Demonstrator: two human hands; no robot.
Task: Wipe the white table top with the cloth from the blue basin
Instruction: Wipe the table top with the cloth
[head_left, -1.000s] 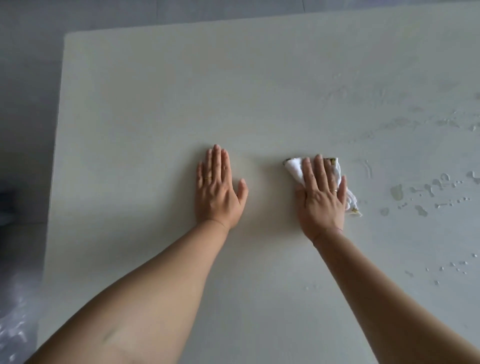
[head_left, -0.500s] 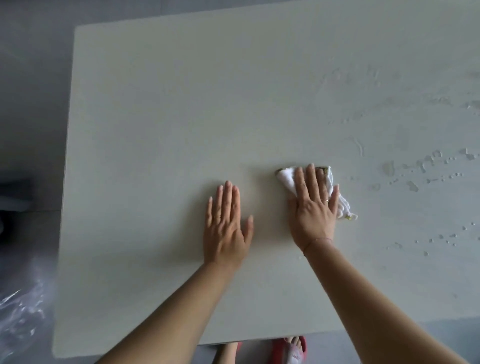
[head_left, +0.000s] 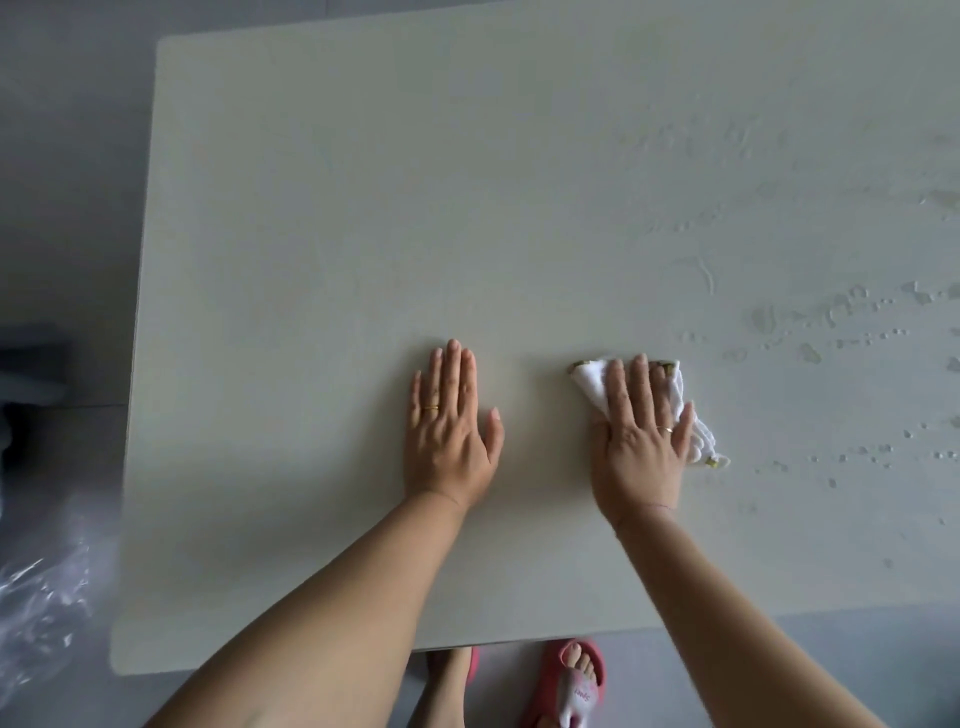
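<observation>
The white table top (head_left: 363, 234) fills most of the head view. My right hand (head_left: 641, 441) lies flat, palm down, on a small white cloth (head_left: 589, 382) with a yellowish trim, pressing it onto the table right of centre. The cloth sticks out past my fingertips and at the lower right of my hand. My left hand (head_left: 449, 431) rests flat on the bare table to the left of the cloth, fingers together, holding nothing. Water drops and wet smears (head_left: 810, 353) cover the table to the right of the cloth. No blue basin is in view.
The table's left edge and near edge show, with grey floor beyond. Crumpled clear plastic (head_left: 36, 603) lies on the floor at the lower left. A dark object (head_left: 31, 374) sits at the left edge. My feet in pink slippers (head_left: 571, 680) stand below the near edge.
Both hands and the cloth have slid toward the near edge of the table, and the view has tilted down so the near edge and my feet now show.
</observation>
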